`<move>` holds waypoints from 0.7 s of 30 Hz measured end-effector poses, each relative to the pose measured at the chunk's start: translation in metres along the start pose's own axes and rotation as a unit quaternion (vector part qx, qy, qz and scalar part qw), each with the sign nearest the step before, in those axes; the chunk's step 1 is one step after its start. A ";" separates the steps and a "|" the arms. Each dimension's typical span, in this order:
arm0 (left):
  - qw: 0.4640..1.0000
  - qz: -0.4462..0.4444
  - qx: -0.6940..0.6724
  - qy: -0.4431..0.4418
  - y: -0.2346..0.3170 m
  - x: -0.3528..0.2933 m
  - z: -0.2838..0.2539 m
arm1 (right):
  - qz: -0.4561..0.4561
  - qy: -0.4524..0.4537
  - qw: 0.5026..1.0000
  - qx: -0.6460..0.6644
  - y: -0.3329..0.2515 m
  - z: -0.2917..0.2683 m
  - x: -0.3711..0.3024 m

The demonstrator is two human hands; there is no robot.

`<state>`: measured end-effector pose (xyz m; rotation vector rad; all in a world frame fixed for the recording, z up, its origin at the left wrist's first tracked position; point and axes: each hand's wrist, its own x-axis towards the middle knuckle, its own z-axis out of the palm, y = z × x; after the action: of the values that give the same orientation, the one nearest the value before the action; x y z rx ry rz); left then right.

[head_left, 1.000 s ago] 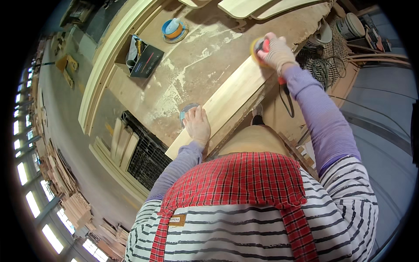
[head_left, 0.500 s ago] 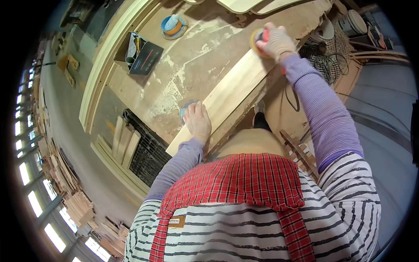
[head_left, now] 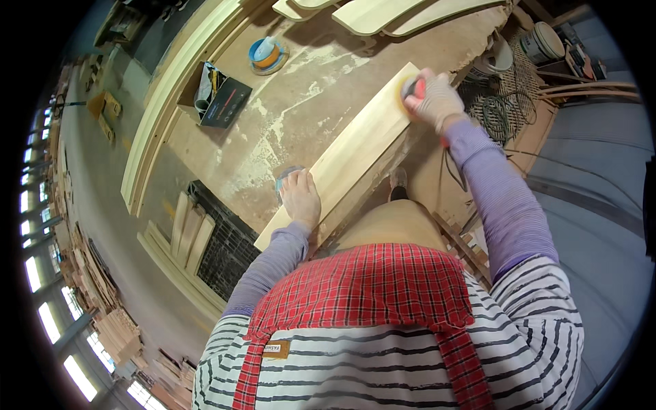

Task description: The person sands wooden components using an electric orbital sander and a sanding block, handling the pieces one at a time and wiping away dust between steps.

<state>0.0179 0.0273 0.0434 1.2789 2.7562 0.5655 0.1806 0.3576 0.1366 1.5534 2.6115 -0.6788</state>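
Note:
A long pale wooden board (head_left: 355, 143) lies slantwise along the workbench's near edge. My right hand (head_left: 439, 102), in a light glove, is closed around a small round red and black orbital sander (head_left: 414, 89), whose yellowish pad rests on the board near its far end. The sander is somewhat blurred. Toward the board's near end, my bare left hand (head_left: 301, 197) holds it down with fingers bent over its far edge. Just beyond those fingers is a round grey-blue disc (head_left: 287, 176), partly hidden by the hand.
On the bench (head_left: 232, 164) stand an open dark box (head_left: 222, 99) of small items and a blue and orange tape-like roll (head_left: 265, 53). Curved wooden pieces (head_left: 369, 17) lie at the back. Buckets (head_left: 542, 41) and a coiled cable (head_left: 497, 116) are at the right.
My right hand and the sander have shifted right and slightly down, uncovering the board's far corner. My left hand keeps its place on the board. The whole view has shifted a little.

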 end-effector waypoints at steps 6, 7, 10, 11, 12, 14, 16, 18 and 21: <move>1.000 0.001 0.014 0.003 -0.003 -0.003 0.003 | -0.001 0.015 1.000 0.009 -0.014 0.007 0.037; 1.000 -0.003 0.018 0.000 -0.004 -0.003 0.004 | -0.042 0.005 0.999 -0.011 -0.023 0.017 0.026; 1.000 -0.017 0.014 -0.006 -0.003 -0.002 0.004 | -0.084 -0.033 0.995 -0.048 -0.039 0.021 0.010; 1.000 -0.009 0.016 -0.001 -0.005 0.000 0.006 | -0.061 -0.034 0.997 -0.032 -0.037 0.017 0.017; 1.000 -0.010 0.020 -0.020 -0.006 0.001 0.006 | -0.039 -0.035 0.999 -0.016 -0.033 0.010 0.027; 0.999 -0.008 0.025 -0.020 -0.003 0.002 0.007 | 0.011 -0.003 1.000 -0.023 -0.025 -0.003 0.043; 1.000 -0.005 0.021 -0.014 -0.002 0.003 0.005 | 0.010 0.020 1.000 -0.006 -0.019 0.002 0.052; 1.000 -0.012 0.019 -0.016 -0.003 0.001 0.005 | -0.060 0.017 0.998 -0.019 -0.045 0.011 0.023; 1.000 -0.016 0.016 -0.021 -0.005 -0.002 0.006 | -0.120 -0.096 0.988 -0.021 -0.064 0.033 -0.014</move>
<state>0.0172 0.0247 0.0356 1.2358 2.7579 0.4887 0.1273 0.3076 0.1322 1.1112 2.6680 -0.7415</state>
